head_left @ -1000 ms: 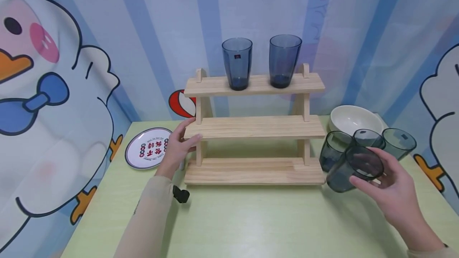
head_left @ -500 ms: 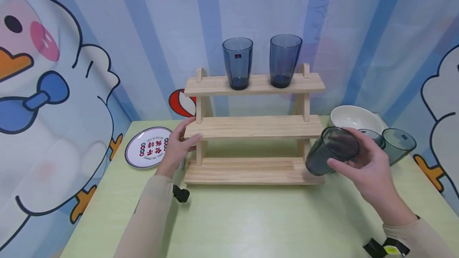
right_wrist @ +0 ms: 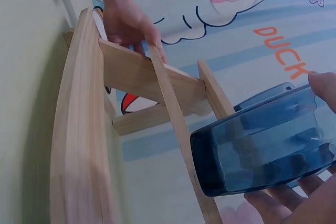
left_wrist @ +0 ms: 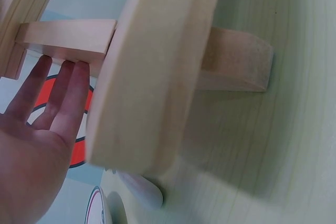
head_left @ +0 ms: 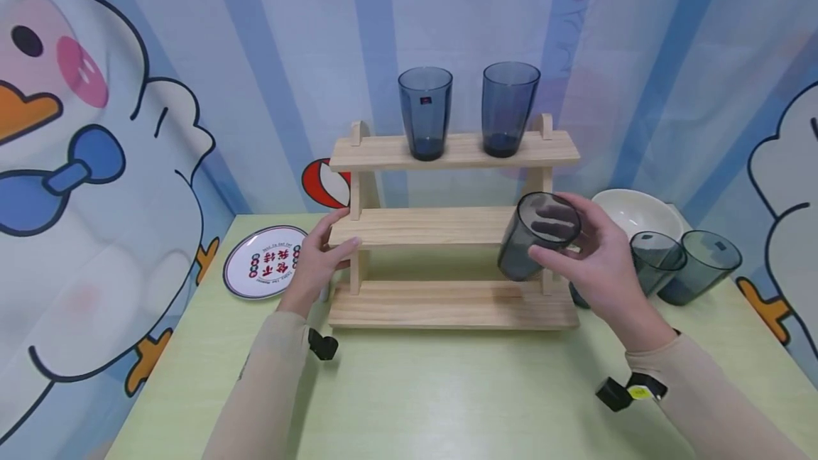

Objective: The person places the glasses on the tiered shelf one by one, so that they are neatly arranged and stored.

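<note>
The glass [head_left: 522, 248] hangs tilted, rim up, before the right end of the rack [head_left: 422, 222]; I have the right hand [head_left: 597, 268] curled round its side, which seems to leave the base free. I have the left hand [head_left: 317, 261] gripping the left end of the middle shelf [head_left: 431, 229], presumably for steadiness. Farther back, a stickered glass [head_left: 426, 119] and a plain glass [head_left: 509, 113] stand apart on the top shelf [head_left: 464, 153].
</note>
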{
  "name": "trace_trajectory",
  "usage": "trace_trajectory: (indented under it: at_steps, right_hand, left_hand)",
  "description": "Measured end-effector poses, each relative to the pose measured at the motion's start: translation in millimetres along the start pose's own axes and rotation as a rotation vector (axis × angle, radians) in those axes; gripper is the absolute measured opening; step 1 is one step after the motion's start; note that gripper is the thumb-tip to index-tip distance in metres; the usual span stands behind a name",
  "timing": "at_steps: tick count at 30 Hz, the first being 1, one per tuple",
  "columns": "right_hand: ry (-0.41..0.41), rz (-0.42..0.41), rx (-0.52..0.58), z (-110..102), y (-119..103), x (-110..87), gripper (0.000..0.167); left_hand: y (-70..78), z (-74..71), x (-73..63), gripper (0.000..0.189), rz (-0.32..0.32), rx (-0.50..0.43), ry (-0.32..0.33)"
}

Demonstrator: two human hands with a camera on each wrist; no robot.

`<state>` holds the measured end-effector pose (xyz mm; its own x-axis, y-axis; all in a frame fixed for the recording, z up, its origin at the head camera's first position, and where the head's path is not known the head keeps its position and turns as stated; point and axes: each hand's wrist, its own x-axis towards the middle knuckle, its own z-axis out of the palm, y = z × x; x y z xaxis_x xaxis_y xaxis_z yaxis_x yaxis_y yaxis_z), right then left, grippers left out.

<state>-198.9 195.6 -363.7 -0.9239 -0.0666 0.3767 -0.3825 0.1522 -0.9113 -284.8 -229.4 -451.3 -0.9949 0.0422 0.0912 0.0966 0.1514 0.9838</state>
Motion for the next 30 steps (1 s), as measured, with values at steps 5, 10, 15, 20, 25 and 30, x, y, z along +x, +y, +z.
trace_trajectory:
  at_steps: [5, 10, 15, 20, 25, 30]
  right_hand:
    - [-0.017, 0.007, 0.017, 16, -4, 15.4, 0.075]
    - [-0.012, 0.014, 0.028, 32, -9, 31.8, 0.073]
    - [-0.016, -0.002, 0.004, 46, -10, 47.4, 0.071]
    - [-0.039, -0.006, 0.001, 59, -12, 60.9, 0.074]
    - [-0.065, -0.011, 0.002, 72, -11, 73.0, 0.076]
    - [-0.079, -0.015, 0.027, 83, -9, 80.2, 0.076]
  left_hand:
    - [0.4, -0.3, -0.1, 0.062, 0.002, -0.005, -0.006]
    - [-0.5, -0.4, 1.3, 0.061, 0.005, -0.019, -0.012]
    - [-2.1, -0.6, 2.2, 0.062, 0.006, -0.016, -0.016]
    - [-1.8, -0.8, 2.4, 0.062, 0.011, -0.014, -0.016]
    - [-2.3, -1.2, 2.1, 0.062, 0.014, -0.015, -0.016]
    - [-2.3, -0.9, 2.3, 0.061, 0.014, -0.021, -0.016]
